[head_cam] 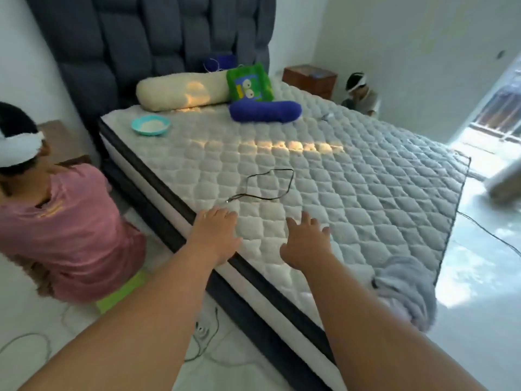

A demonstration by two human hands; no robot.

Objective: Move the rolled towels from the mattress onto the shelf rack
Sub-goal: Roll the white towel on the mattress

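Observation:
Both my hands reach out over the near left edge of the white quilted mattress [352, 176]. My left hand [215, 235] lies flat on the mattress with straight fingers. My right hand [306, 241] hovers or rests just right of it, fingers spread, holding nothing. A grey-blue towel [403, 292] lies bunched at the mattress's near corner, right of my right arm. A blue rolled towel or bolster [265, 111] and a cream roll [180, 91] lie near the headboard. No shelf rack is in view.
A black cord loop [267, 184] lies just beyond my hands. A teal plate [150, 125] and a green cushion [249, 86] sit near the dark padded headboard [158, 38]. A person in pink [62, 230] crouches at left; another person [361, 94] sits by the far nightstand. Cables lie on the floor.

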